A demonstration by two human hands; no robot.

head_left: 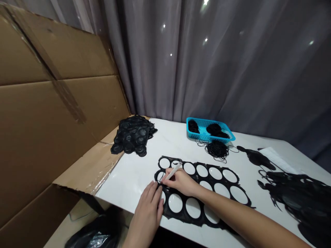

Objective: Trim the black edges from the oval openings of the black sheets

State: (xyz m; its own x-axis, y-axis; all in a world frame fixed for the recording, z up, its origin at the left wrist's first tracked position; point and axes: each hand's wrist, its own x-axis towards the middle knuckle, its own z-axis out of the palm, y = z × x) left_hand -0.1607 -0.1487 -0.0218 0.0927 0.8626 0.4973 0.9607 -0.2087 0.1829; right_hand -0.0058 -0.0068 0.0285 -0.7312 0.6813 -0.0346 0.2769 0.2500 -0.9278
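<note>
A black sheet with several round holes punched out (222,174) lies flat on the white table (139,168) in front of me. My right hand (182,182) grips a thin white pen-like tool (172,172), its tip down at a hole near the sheet's left end. My left hand (148,210) lies flat with fingers stretched out, pressing the sheet's near left corner just beside the tool tip.
A heap of black round cut-outs (133,135) sits at the table's far left. A blue basket (210,130) holds black rings, with a loose pile of thin black rings (217,150) in front. Black scrap sheets (300,196) lie right. Cardboard (51,113) stands left; a black bag (95,234) below.
</note>
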